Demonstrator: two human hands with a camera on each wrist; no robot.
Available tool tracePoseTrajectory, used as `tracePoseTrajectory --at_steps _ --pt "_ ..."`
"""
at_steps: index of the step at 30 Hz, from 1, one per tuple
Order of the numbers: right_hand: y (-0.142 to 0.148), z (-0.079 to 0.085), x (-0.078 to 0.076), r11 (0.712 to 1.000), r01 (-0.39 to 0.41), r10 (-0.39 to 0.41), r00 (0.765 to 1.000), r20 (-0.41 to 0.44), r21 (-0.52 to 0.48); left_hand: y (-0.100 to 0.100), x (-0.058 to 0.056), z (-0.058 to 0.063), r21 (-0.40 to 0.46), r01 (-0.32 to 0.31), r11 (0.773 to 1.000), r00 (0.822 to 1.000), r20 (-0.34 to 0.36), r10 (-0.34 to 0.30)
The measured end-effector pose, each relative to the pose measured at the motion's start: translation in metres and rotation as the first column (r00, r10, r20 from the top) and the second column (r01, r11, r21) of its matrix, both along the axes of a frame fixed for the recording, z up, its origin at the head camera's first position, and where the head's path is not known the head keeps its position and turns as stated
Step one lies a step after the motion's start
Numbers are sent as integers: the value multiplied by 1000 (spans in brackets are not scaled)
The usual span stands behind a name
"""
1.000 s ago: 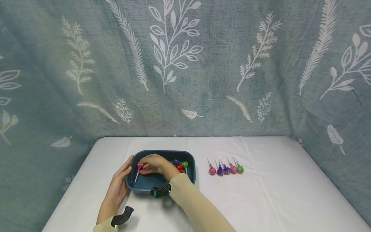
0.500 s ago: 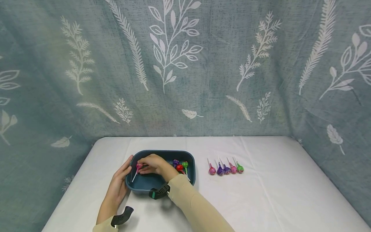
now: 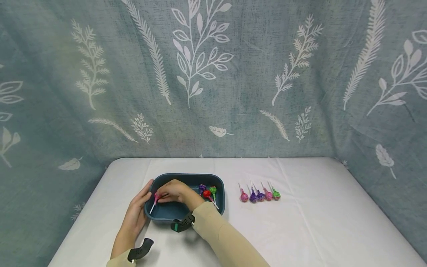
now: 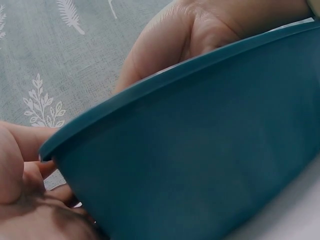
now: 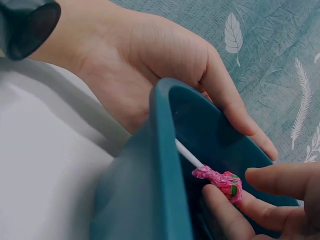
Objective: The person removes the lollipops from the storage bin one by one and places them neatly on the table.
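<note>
In the head view a dark blue bin [image 3: 185,174] stands on the table's left half. My left hand [image 3: 136,211] rests along its left outer side, fingers fairly straight against the wall. My right hand [image 3: 175,191] reaches inside at the left end. There it holds a pink-wrapped lollipop [image 5: 220,179] by its head, between thumb and fingers, with the white stick pointing to the bin's left wall. Further right in the bin lie a purple lollipop [image 3: 202,187], a red lollipop [image 3: 207,193] and a green lollipop [image 3: 213,190].
To the right of the bin, several lollipops lie in a row on the white tablecloth: a pink one [image 3: 244,197] at the left, purple ones [image 3: 253,197] beside it, a green one [image 3: 276,194] at the right. A patterned grey-green curtain [image 3: 247,74] hangs behind the table.
My right hand and the pink lollipop have shifted slightly left and down toward the bin's left wall. The left hand, the bin and the row of lollipops have stayed put.
</note>
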State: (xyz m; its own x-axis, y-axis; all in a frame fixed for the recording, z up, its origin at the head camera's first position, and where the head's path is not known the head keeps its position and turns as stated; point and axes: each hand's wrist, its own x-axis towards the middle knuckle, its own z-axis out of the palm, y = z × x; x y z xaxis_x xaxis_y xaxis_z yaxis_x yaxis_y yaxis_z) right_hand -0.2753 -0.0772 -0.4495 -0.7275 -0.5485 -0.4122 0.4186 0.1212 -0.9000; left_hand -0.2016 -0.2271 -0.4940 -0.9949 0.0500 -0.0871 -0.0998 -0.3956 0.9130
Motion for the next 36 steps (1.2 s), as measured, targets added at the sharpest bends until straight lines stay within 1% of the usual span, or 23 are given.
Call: tracePoseTrajectory --at_steps 7,10,16,23,29,36 --pt "2 -2 0 998 18 -14 998 -66 57 1 1 -1 -19 -15 1000 1000 10 16" --pt "5 -1 0 998 23 -18 997 -71 67 2 0 -1 -18 -16 1000 1000 8 17" --pt "13 5 3 999 20 -18 999 -51 41 2 0 -1 -17 -20 1000 1000 10 20" --pt "27 6 4 998 49 -50 998 -48 -28 2 0 -3 -37 -36 999 999 15 36" --pt "42 9 7 997 61 -65 996 -67 -55 3 0 -3 -33 -36 999 999 22 37" --pt "55 10 10 982 106 -119 990 -77 -159 4 0 -3 -74 -50 996 998 33 52"
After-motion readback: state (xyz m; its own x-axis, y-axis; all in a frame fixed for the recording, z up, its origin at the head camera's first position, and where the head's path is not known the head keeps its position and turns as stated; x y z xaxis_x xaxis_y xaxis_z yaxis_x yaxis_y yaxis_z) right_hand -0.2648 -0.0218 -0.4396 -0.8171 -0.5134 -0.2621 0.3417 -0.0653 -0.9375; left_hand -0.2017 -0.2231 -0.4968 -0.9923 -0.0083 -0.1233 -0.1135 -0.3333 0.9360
